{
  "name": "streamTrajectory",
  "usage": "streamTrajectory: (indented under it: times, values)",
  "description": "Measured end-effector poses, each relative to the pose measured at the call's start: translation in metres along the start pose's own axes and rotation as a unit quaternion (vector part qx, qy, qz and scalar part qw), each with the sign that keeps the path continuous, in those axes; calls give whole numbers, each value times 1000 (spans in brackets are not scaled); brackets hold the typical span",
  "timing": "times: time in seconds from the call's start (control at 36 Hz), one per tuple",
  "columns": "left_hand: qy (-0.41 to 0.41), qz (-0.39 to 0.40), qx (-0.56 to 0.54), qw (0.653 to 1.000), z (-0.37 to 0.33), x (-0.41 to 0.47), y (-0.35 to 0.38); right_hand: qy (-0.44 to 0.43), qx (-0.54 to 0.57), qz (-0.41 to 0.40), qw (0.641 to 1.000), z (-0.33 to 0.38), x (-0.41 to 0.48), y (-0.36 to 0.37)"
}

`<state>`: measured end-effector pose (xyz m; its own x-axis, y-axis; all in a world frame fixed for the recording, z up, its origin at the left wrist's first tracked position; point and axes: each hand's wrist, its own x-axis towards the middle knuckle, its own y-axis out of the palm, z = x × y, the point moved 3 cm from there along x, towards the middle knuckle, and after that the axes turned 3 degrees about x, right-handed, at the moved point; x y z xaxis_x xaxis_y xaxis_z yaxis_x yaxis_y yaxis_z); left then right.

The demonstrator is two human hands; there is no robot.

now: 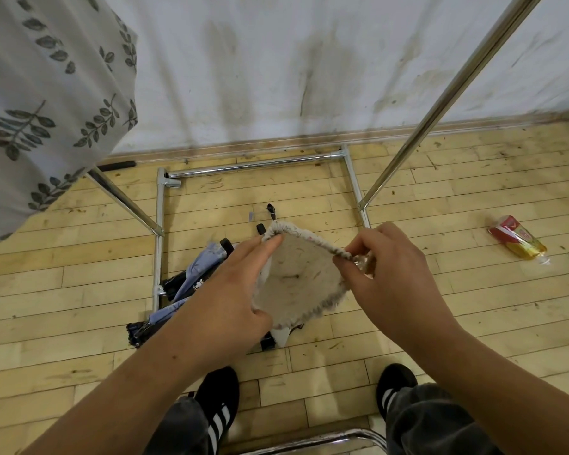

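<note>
I hold a small beige cloth piece (296, 280) with a knitted grey edge in front of me, above the floor. My left hand (234, 290) grips its left side, fingers stretched along the upper edge and thumb under the lower part. My right hand (391, 274) pinches the right end of the knitted edge, and something clear and small shows at those fingertips. Below the cloth a pile of blue and dark clothes (184, 290) lies on the floor, partly hidden by my left forearm.
A metal clothes rack (160, 224) stands on the wooden floor ahead, its slanted pole (440, 103) rising to the right. A leaf-print sheet (46, 103) hangs at left. A plastic bottle (516, 239) lies on the floor at right. A metal tube (309, 441) curves by my feet.
</note>
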<state>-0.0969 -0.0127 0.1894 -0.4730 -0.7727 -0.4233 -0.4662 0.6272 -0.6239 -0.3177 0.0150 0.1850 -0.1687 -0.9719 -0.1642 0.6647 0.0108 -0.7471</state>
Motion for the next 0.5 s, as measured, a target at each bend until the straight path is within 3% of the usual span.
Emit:
streamTrajectory:
  times: [0.25, 0.5]
  values:
    - [-12, -58, -1, 998, 9, 3, -1, 27, 65, 15, 997, 1, 1, 1]
    - [-51, -82, 78, 992, 27, 8, -8, 36, 56, 19, 998, -1, 3, -3]
